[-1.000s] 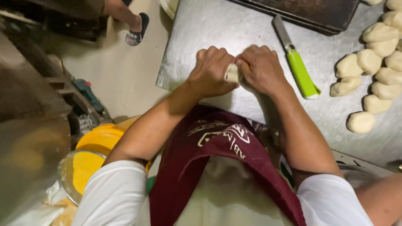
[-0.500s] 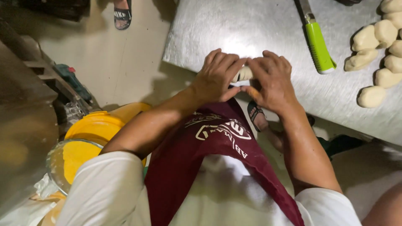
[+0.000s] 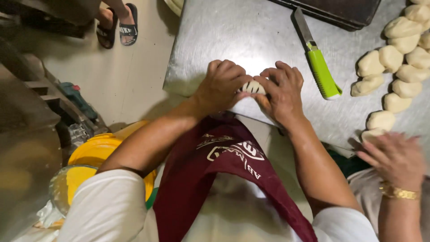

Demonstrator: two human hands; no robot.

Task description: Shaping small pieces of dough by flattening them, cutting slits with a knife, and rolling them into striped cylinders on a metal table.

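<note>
Both hands, left hand (image 3: 222, 86) and right hand (image 3: 281, 91), close their fingers around a dough piece (image 3: 253, 86) near the counter (image 3: 215, 36) edge; squeezing unevenly could misshape it.

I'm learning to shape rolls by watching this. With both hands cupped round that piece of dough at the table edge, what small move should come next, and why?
Probably roll the dough piece a little further between the left hand and right hand. Creases show on its top, so it does not look smooth yet. The portioned dough pieces lie to the right, past the green-handled knife, so there is bare steel table to work on.
</note>
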